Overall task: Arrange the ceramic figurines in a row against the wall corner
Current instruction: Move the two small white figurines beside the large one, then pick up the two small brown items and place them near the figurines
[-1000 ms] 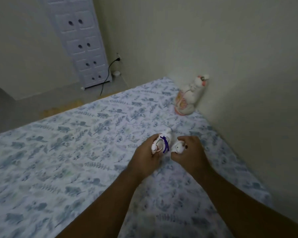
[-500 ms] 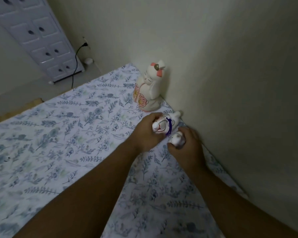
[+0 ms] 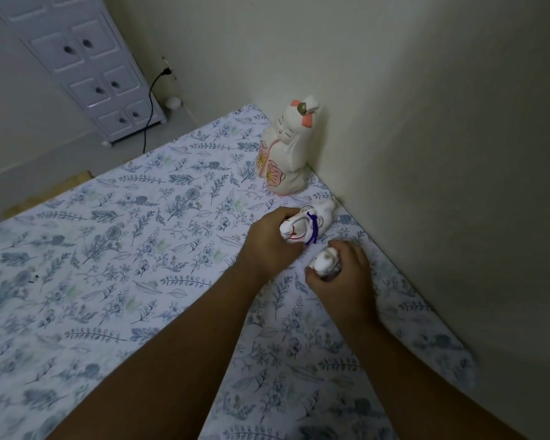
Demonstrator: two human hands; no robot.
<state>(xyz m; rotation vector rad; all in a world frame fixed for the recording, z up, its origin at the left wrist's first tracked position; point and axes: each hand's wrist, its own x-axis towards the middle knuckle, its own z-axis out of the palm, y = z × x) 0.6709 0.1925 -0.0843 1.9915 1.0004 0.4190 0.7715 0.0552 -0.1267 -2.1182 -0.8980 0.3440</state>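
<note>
1. A leaf-printed bedsheet (image 3: 146,236) met a plain cream wall (image 3: 426,154).
2. Three glossy ceramic figurines: a tall rabbit figurine (image 3: 285,154) stood against the wall.
3. The left hand (image 3: 272,241) clasped a purple-corded figurine (image 3: 308,225); the right hand (image 3: 342,276) gripped a small rounded figurine (image 3: 324,261), both near the wall.

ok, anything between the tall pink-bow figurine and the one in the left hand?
Head view: only bare floral sheet separates the tall figurine from the purple-ribboned figurine.

We see a tall white figurine (image 3: 285,157) with pink flowers standing upright on the bed by the wall. Just nearer us, a white figurine with a purple cord (image 3: 308,225) tilts wallward (half hidden), and beside it a small white figurine (image 3: 323,261).
</note>
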